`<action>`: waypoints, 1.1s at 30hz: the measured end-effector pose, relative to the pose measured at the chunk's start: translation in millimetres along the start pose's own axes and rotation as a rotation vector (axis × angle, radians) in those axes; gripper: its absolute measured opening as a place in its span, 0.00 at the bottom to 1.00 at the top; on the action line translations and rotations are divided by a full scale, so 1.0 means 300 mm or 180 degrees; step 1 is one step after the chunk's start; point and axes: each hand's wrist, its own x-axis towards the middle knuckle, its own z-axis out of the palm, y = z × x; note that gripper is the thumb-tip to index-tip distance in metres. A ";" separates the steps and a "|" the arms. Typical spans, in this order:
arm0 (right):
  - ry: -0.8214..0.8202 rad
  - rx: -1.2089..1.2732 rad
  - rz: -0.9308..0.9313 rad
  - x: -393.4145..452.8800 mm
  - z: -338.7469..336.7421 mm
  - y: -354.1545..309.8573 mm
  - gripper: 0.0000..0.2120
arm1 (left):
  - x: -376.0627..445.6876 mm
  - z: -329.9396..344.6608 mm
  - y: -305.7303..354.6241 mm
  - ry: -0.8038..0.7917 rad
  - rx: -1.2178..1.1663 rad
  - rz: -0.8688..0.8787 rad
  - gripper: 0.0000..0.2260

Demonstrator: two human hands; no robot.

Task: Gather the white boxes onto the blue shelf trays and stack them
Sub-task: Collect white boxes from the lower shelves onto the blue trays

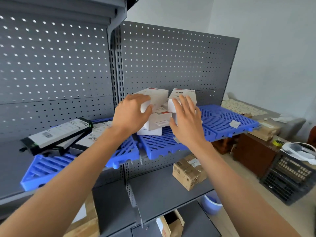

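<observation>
The left hand [132,113] grasps the upper-left white box [154,98], fingers curled over its near corner, while the right hand [185,120] lies released, its straight fingers pressed flat against the upper-right white box [183,98]. Both boxes sit atop a loose heap of white boxes [156,123] between the two hands, resting on the blue shelf tray [220,119] that runs out to the right of the right hand.

The heap looks uneven: the lower boxes lie at differing angles, so a push from either side could slide the top pair off or tip the whole pile toward the tray's front edge. The tray itself overhangs the shelf, and a hard press might rock it.

To the left of the left hand, long black-edged boxes [58,134] carry barcode labels, too small to read. The white boxes show red marks and a barcode sticker, illegible. Below the right forearm, a brown carton [187,173] bears what seems to be "SF".
</observation>
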 end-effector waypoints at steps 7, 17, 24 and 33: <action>0.0237 0.0602 -0.0262 -0.078 -0.015 -0.009 0.21 | -0.140 -0.025 0.053 -0.0128 0.0133 -0.0019 0.13; -0.0041 0.1940 -0.0285 -0.242 -0.038 -0.147 0.12 | -0.444 -0.053 0.060 -0.0335 0.0159 -0.0252 0.14; -0.0451 0.2279 -0.0557 -0.334 -0.019 -0.281 0.12 | -0.630 -0.146 -0.019 -0.0580 0.0536 -0.0605 0.16; -0.1162 0.2173 -0.0947 -0.451 -0.011 -0.549 0.13 | -0.845 -0.334 -0.136 -0.0993 0.1254 -0.1359 0.15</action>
